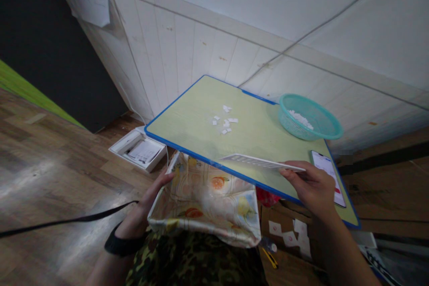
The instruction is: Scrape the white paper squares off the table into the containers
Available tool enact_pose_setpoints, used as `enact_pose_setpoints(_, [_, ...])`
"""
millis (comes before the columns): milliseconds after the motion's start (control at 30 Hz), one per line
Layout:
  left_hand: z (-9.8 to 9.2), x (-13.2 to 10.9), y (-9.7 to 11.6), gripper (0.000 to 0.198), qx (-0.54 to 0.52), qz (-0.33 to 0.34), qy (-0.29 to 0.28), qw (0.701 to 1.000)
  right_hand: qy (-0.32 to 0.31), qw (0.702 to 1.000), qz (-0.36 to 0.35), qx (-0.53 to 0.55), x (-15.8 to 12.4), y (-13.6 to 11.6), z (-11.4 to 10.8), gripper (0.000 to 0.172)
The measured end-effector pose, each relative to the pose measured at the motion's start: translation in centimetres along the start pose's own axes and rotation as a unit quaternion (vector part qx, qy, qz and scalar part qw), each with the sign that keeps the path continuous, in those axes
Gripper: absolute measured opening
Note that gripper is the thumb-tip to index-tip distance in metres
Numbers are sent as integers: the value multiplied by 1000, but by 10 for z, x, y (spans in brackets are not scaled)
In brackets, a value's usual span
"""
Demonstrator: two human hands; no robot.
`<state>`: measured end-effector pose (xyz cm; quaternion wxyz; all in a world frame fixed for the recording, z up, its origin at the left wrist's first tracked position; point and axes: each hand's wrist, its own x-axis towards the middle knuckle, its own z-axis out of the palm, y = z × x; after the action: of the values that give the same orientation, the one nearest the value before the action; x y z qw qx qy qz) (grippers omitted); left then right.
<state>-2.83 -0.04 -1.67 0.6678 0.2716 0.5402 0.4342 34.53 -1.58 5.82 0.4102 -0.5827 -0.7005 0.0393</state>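
My right hand (310,185) is closed on the end of a thin white perforated plate (258,162), held flat just above the near edge of a green table with a blue rim (167,114). My left hand (152,199) grips the left edge of a fruit-patterned plastic bag (204,199) held open in my lap below the table edge. A few small white pieces (225,120) lie scattered in the middle of the table. A black band is on my left wrist.
A teal plastic basket (310,118) with white pieces stands at the table's far right. A phone (326,172) lies by my right hand. An open white box (139,148) sits on the wooden floor. Cardboard, stickers and a small yellow tool lie under the table.
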Motion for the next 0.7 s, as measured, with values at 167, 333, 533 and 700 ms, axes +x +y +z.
enact_pose_setpoints(167, [6, -1, 4, 41, -18, -68, 1, 998, -7, 1000, -7, -15, 1, -6, 2, 6])
enact_pose_setpoints(333, [16, -5, 13, 46, -49, -53, 0, 997, 2, 1000, -4, -11, -2, -7, -3, 6])
enact_pose_setpoints(533, [15, -4, 15, 53, -47, -84, -18, 995, 20, 1000, 14, -9, 1, -7, 7, 7])
enact_pose_setpoints(700, [10, -2, 10, 50, -52, -60, -13, 997, -23, 1000, 2, -2, 3, -8, 9, 7])
